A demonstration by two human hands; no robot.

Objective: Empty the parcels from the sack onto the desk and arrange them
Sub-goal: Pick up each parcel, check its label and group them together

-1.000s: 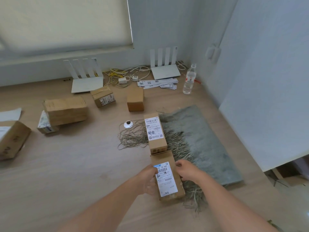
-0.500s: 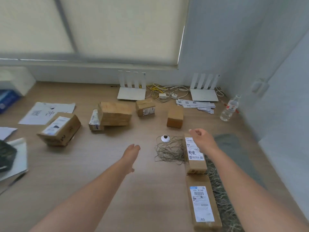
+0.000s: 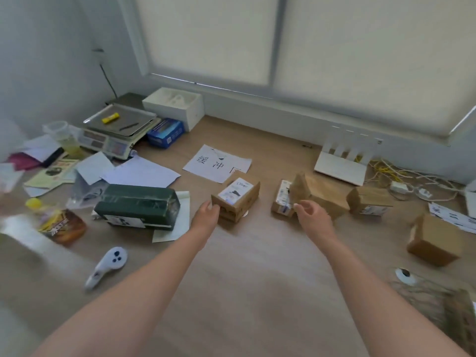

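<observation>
Wooden desk [image 3: 257,292] carried everything. Dark green parcel [image 3: 137,206] lay toward its left side, w/ plain cardboard box [image 3: 435,240] near the right edge. Labelled cardboard parcel [image 3: 238,198] sat mid-desk; left hand [image 3: 207,215] touched its near-left corner, grip unclear. Right hand [image 3: 311,215] hovered loosely curled, empty, beside small labelled parcel [image 3: 282,200].

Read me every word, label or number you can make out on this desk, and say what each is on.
"缓 冲": large characters on the white paper sheet; a third character is cut off by the parcel.
Shipping label on the parcel at the left hand: too blurred.
Snack bag lettering: blurred.
Blue box, scale display: unreadable.
</observation>
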